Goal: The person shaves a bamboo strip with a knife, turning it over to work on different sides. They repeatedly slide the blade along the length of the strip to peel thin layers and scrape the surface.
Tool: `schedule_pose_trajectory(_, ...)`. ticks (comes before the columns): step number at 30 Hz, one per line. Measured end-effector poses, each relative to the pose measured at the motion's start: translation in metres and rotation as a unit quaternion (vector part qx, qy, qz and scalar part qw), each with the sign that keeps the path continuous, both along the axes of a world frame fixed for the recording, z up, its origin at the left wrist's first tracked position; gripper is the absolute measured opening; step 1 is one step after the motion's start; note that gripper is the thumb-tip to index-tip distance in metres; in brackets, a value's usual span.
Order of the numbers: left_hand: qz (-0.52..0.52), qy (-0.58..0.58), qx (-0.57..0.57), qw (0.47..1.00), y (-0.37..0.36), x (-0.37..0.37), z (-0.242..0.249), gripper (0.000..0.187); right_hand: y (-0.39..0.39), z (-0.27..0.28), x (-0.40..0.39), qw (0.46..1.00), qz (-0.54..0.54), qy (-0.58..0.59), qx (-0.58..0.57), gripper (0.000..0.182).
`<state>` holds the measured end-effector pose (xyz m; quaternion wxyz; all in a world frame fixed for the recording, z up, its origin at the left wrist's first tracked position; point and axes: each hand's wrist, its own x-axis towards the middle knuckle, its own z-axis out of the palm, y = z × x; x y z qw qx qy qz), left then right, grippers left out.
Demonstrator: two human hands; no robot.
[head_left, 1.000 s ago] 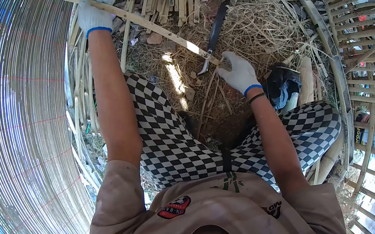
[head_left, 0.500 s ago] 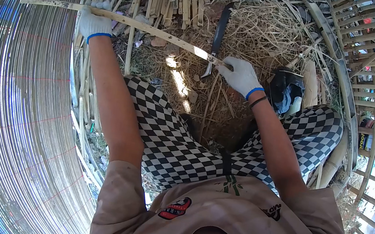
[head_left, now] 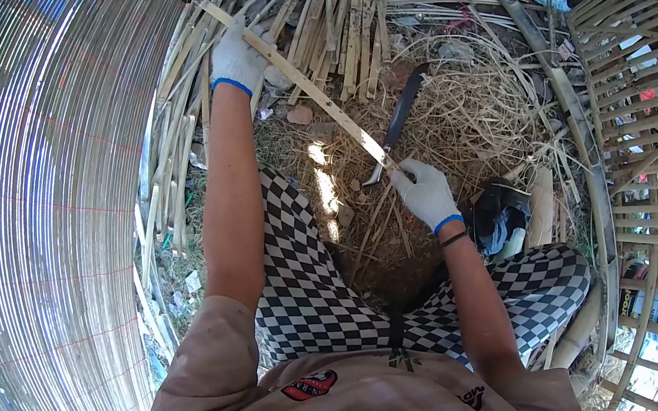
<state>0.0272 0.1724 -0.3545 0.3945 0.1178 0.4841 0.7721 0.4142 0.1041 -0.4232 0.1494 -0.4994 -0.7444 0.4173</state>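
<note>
A long, pale bamboo strip (head_left: 313, 94) slants down from upper left to the middle. My left hand (head_left: 237, 62), in a white glove with a blue cuff, grips the strip partway along, fingers partly hidden behind it. At the strip's lower right end my right hand (head_left: 426, 194), gloved the same way, pinches it between thumb and fingers. A long dark-bladed knife (head_left: 404, 109) lies on the straw-covered ground just beyond the right hand, its lower end passing close to the strip.
Split bamboo strips (head_left: 335, 22) are piled ahead. Shavings (head_left: 478, 109) cover the ground at right, beside a black bag (head_left: 497, 213). A slatted bamboo screen (head_left: 60, 184) stands at left, a bamboo lattice (head_left: 654, 210) at right. My checkered trouser legs (head_left: 311, 255) flank the work spot.
The strip has tilted: its far left end now points higher. My left hand has moved up and right in view, and my right hand sits lower; both keep hold. The camera view has shifted.
</note>
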Motion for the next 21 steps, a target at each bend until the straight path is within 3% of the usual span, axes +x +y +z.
schedule_pose_trajectory(4, -0.011, 0.023, -0.084, 0.996, 0.005, 0.012, -0.001, 0.052, 0.005, -0.002, 0.0, 0.999, 0.047, -0.026, 0.005, 0.032)
schedule_pose_trajectory(5, -0.014, 0.051, -0.093, 0.994, 0.006, 0.016, -0.003, 0.053, 0.003, -0.011, 0.003, 0.995, 0.071, 0.015, 0.076, 0.026)
schedule_pose_trajectory(8, -0.019, 0.125, -0.09, 0.988, 0.011, 0.025, -0.011, 0.054, -0.006, -0.012, 0.003, 0.986, 0.081, 0.135, -0.048, 0.022)
schedule_pose_trajectory(9, -0.03, 0.137, -0.094, 0.986, 0.013, 0.026, -0.015, 0.055, -0.015, -0.004, -0.001, 0.975, 0.026, 0.149, -0.163, 0.023)
schedule_pose_trajectory(11, -0.07, 0.177, -0.145, 0.971, 0.011, 0.039, -0.008, 0.059, -0.034, 0.039, -0.013, 0.953, -0.032, 0.171, -0.247, 0.025)
schedule_pose_trajectory(12, -0.116, 0.249, -0.175, 0.946, 0.012, 0.045, -0.009, 0.055, -0.04, 0.048, -0.017, 0.938, -0.061, 0.182, -0.287, 0.027)
schedule_pose_trajectory(15, -0.255, 0.409, -0.282, 0.829, 0.008, 0.07, 0.002, 0.048, -0.048, 0.037, -0.023, 0.936, -0.081, 0.21, -0.269, 0.025)
schedule_pose_trajectory(16, -0.307, 0.431, -0.329, 0.782, 0.001, 0.087, 0.02, 0.048, -0.05, 0.034, -0.024, 0.927, -0.098, 0.231, -0.277, 0.024)
schedule_pose_trajectory(18, -0.384, 0.433, -0.292, 0.762, 0.004, 0.107, 0.004, 0.054, -0.05, 0.037, -0.024, 0.931, -0.116, 0.233, -0.257, 0.021)
schedule_pose_trajectory(20, -0.419, 0.545, -0.315, 0.654, 0.007, 0.137, -0.006, 0.064, -0.048, 0.029, -0.023, 0.934, -0.132, 0.237, -0.232, 0.021)
schedule_pose_trajectory(21, -0.43, 0.66, -0.277, 0.55, 0.013, 0.146, -0.031, 0.068, -0.045, 0.02, -0.021, 0.926, -0.139, 0.253, -0.245, 0.02)
